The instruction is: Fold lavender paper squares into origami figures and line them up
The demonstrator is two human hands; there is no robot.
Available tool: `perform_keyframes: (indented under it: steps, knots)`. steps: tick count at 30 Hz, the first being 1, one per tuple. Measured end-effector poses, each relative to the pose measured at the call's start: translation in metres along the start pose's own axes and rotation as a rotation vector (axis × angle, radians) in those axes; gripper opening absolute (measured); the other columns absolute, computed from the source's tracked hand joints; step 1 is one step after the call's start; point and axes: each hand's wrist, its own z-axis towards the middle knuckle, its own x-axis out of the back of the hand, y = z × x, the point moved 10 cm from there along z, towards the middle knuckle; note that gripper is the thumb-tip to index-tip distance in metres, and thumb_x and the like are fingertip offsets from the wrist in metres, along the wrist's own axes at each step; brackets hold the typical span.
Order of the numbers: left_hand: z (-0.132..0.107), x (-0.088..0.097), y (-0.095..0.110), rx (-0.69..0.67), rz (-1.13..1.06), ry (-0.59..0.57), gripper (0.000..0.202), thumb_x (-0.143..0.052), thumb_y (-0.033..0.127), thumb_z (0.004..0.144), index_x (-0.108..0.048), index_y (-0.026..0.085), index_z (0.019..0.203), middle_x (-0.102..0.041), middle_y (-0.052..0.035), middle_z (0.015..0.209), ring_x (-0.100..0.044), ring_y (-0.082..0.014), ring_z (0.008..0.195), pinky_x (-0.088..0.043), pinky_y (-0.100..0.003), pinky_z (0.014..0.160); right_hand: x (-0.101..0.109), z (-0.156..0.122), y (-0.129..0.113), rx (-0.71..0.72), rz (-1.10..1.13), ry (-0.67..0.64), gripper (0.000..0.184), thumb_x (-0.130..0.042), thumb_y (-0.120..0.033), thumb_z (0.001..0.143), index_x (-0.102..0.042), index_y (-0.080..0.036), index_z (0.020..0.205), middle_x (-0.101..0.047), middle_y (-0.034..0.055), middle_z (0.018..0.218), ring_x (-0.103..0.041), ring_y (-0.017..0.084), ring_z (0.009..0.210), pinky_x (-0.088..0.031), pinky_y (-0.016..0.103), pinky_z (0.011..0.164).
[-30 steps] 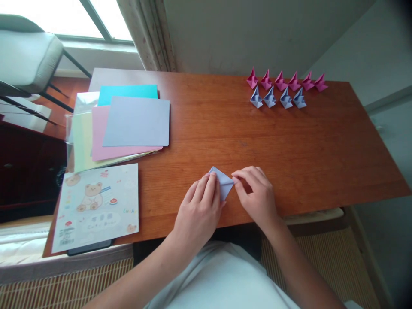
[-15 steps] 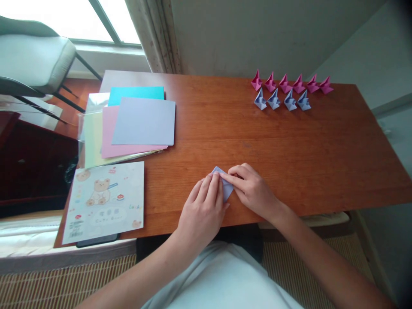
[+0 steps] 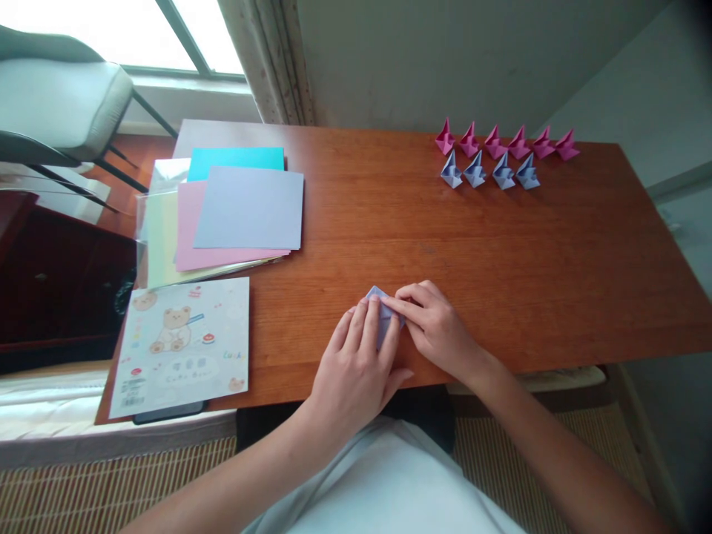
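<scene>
A small lavender folded paper (image 3: 383, 310) lies on the wooden table (image 3: 500, 245) near its front edge. My left hand (image 3: 356, 363) rests flat on the paper with fingers stretched out, covering most of it. My right hand (image 3: 437, 326) comes in from the right and presses its fingertips down on the paper's upper part. Only the paper's top corner and a strip between the fingers show.
A row of pink folded paper figures (image 3: 503, 141) and a row of lavender ones (image 3: 489, 172) stand at the table's far right. A stack of coloured sheets (image 3: 233, 211) and a bear-print pack (image 3: 181, 345) lie at the left. A chair (image 3: 61, 96) stands by the window.
My right hand slid left onto the paper. My left hand moved further over it, so less of the paper shows than before.
</scene>
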Motion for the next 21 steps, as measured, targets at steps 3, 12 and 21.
perform_keyframes:
  steps: [3,12,21]
  knots:
    - [0.001,-0.001,0.002,-0.012,0.023,-0.016,0.082,-0.058,0.064,0.09,-0.044,0.008,0.149,-0.04,-0.0293,0.156,-0.038,-0.0394,0.147,-0.035,-0.05,0.118,-0.001,-0.001,-0.002,0.011,-0.009,-0.014,0.049,-0.048,-0.008,0.097,-0.059,-0.027,0.14,-0.065,0.0082,0.104,-0.054,0.023,0.093,-0.053,0.041,0.086]
    - [-0.003,-0.002,-0.003,-0.073,0.065,-0.017,0.077,-0.054,0.061,0.094,-0.046,0.008,0.149,-0.042,-0.0247,0.156,-0.042,-0.0375,0.145,-0.037,-0.049,0.117,-0.004,-0.006,0.0,0.013,-0.061,-0.005,0.049,-0.046,-0.01,0.098,-0.058,-0.029,0.142,-0.064,0.008,0.105,-0.052,0.024,0.094,-0.052,0.041,0.085]
    - [-0.016,0.005,-0.022,-0.125,0.056,0.007,0.065,-0.044,0.054,0.101,-0.054,0.007,0.144,-0.044,-0.017,0.157,-0.044,-0.0312,0.145,-0.035,-0.045,0.12,-0.005,-0.007,0.001,0.018,-0.078,-0.008,0.049,-0.046,-0.007,0.096,-0.063,-0.027,0.136,-0.064,0.0083,0.102,-0.053,0.024,0.094,-0.052,0.042,0.086]
